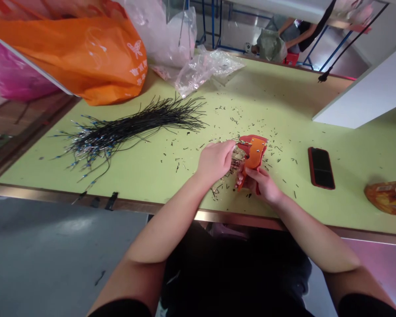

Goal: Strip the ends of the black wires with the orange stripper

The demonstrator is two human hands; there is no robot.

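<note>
wire stripper (252, 158) and wire (233, 143) in hands (214, 160), orange bag (86, 53) with white butterfly (134, 49)

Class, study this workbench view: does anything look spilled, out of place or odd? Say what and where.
Short black offcuts are strewn across the green tabletop, around the orange wire stripper in the right hand. They look spilled: loose scraps scattered widely, unlike the gathered bundle of black wires.

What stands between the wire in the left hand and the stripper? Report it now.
Nothing visible does. The wire pinched in the left hand reaches the stripper held in the right hand. Loose scraps lie on the table below, not in the way.
</note>
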